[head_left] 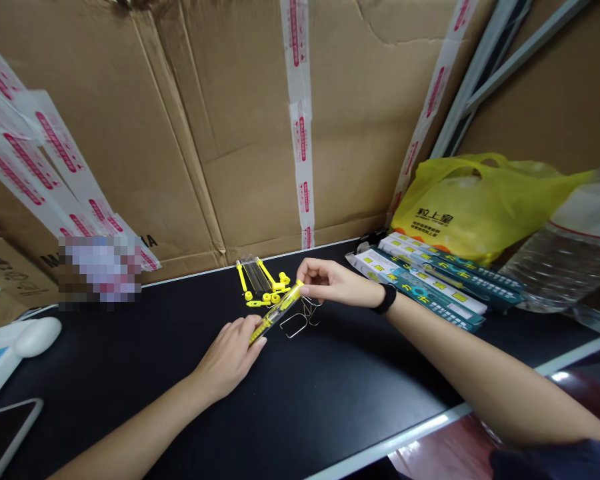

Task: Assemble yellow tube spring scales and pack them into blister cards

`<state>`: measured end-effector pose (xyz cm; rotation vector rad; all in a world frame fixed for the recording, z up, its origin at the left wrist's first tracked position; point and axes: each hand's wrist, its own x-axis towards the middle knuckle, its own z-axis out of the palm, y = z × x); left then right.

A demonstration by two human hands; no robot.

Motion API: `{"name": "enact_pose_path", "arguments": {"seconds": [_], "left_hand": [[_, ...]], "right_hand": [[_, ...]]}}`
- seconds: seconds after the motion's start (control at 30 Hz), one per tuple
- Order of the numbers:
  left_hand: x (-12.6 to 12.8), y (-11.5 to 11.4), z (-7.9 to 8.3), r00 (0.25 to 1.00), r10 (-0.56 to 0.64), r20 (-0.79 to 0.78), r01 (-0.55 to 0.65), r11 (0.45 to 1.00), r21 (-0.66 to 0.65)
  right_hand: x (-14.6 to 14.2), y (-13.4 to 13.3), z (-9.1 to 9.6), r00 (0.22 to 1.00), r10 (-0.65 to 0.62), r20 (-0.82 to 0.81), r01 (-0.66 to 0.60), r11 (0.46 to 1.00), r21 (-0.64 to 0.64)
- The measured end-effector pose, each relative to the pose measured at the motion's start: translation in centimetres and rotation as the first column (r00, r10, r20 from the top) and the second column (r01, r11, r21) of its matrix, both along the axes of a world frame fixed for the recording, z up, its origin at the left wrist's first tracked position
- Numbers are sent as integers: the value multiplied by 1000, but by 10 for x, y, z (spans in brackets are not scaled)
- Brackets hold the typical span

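My left hand [230,357] rests on the black table [330,400] and pinches the near end of a clear tube with yellow parts [276,312]. My right hand [327,280], with a black band on its wrist, pinches the far end of the same tube. Just beyond lie several loose yellow pieces and clear tubes [260,280]. Bent metal wires [303,319] lie on the table under my right hand.
Cardboard sheets with printed tape [300,133] wall off the back. A yellow plastic bag [470,207], several flat printed packs [430,280] and a clear bag [570,247] sit at right. A white mouse [35,335] and a phone [5,433] lie at left.
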<state>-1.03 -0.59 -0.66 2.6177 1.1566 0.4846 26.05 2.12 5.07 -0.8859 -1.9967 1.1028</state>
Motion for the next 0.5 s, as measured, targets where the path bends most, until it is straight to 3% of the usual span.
{"name": "enact_pose_path", "arguments": {"seconds": [0.23,0.5], "left_hand": [[0,1,-1,1000,-1,7,1,1000,-12],[0,0,1,1000,2,14,-2,1000,-18]], "right_hand": [[1,0,1,998,-16,-60,15,1000,-18],[2,1,0,996,61,-62,-58,997,48]]}}
